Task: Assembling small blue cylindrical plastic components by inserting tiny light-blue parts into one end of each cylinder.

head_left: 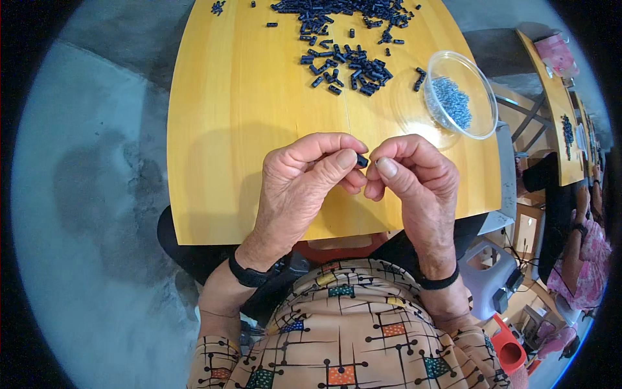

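Between the thumb and fingers of my left hand (311, 170) is a small black cylindrical plastic piece (362, 161), its end pointing right. My right hand (414, 170) is pinched closed just beside that end. A tiny bit of something shows at its fingertips, too small to make out. Both hands are above the near part of the yellow wooden table (227, 162). Beyond them lies a loose pile of similar black pieces (369, 71), with a larger heap (350, 8) at the far edge. A clear round plastic bowl (487, 126) holds many small silvery metal parts (451, 102).
A few black pieces (419, 79) lie against the bowl's left side. To the right stand a pale plastic stool (483, 272) and a red container (508, 350). Farther right, another person (580, 259) in pink sits at a second table (557, 123) with more black pieces.
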Demonstrator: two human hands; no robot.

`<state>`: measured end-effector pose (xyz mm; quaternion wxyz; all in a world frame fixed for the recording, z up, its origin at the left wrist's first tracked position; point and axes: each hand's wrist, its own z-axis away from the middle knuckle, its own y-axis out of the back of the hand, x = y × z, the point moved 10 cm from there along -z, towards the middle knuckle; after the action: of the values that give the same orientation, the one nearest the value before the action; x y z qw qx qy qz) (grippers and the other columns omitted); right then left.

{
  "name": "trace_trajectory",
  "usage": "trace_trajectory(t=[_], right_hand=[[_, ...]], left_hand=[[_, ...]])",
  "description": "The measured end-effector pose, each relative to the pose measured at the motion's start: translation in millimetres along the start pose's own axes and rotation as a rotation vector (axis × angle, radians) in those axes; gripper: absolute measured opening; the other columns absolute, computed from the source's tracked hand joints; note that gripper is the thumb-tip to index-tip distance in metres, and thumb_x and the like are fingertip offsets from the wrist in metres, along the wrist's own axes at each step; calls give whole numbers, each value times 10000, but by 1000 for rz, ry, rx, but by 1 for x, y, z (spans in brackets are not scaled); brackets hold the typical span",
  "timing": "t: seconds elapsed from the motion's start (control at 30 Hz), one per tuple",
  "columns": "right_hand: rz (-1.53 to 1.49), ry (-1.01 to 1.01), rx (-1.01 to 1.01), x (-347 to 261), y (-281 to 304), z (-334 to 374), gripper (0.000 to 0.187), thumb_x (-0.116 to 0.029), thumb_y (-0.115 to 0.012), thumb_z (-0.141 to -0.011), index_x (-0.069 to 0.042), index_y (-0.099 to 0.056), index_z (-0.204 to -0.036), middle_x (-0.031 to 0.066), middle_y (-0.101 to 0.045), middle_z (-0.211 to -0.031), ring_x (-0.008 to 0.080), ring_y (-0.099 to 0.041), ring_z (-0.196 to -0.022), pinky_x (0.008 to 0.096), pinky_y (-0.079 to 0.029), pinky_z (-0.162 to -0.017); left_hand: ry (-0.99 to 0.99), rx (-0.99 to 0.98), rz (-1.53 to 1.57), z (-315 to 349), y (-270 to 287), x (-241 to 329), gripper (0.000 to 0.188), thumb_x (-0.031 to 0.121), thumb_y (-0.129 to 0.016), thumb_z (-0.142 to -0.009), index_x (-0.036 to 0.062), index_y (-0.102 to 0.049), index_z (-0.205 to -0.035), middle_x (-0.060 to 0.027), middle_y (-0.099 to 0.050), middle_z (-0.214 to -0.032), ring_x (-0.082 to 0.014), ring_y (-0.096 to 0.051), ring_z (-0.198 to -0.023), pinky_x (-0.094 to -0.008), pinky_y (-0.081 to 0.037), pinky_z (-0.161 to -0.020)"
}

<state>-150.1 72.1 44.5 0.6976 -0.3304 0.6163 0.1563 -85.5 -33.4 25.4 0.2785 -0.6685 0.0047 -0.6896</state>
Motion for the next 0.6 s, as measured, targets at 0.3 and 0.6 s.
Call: trace_trajectory(t=[0.3,0.6], right_hand=[[1,17,7,-6,13,13,121,-32,-587,-823,19,-574,-932,25,-585,-736,61,-547,-624,186,-450,-547],[-95,-34,-5,-9,22,29,188,-39,-604,-811,19,-561,-985,15,-579,-726,48,-521,-586,174,-439,-534]], left_hand=[[18,69,-32,14,-16,1,170,92,-576,-843,-29,-594,-961,-84,-616,-813,-120,-584,-663,-234,-489,-618],[-13,72,-85,26,-36,5,153,45,-589,-829,-44,-602,-953,-78,-621,-762,-101,-590,-635,-211,-500,-593]])
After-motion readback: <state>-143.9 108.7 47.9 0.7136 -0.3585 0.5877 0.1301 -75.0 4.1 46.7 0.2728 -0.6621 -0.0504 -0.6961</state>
